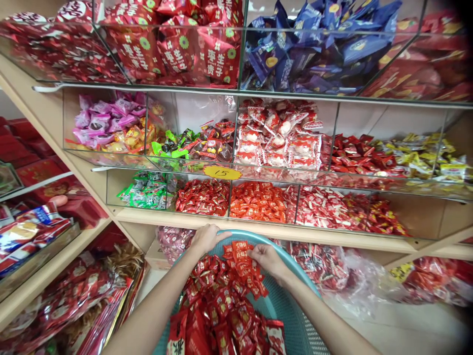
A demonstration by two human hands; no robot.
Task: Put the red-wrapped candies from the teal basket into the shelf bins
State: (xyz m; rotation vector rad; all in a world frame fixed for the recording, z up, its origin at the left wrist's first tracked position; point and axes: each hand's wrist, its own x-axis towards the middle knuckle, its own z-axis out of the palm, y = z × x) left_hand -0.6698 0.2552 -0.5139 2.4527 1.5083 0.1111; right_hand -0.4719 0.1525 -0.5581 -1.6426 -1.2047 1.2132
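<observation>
A large teal plastic basket (275, 296) stands below the shelves with red-wrapped sweets (225, 301) heaped in it. My left hand (205, 239) is closed over its far rim, on the left side. Inside the basket, near the far right wall, my right hand (266, 260) has its fingers pinched at the edge of a cluster of small orange-red wrapped candies (240, 259). These lie on top of the darker red sweets. Larger red packets (195, 330) sit at the near end of the basket.
Clear-fronted shelf bins hold candies: orange-red ones (258, 202), dark red ones (203, 197) and red-and-white ones (279, 135). A yellow price tag (222, 172) reads 15. Bagged sweets (321, 266) lie under the lower shelf edge (273, 228). A side shelf (88, 234) is on the left.
</observation>
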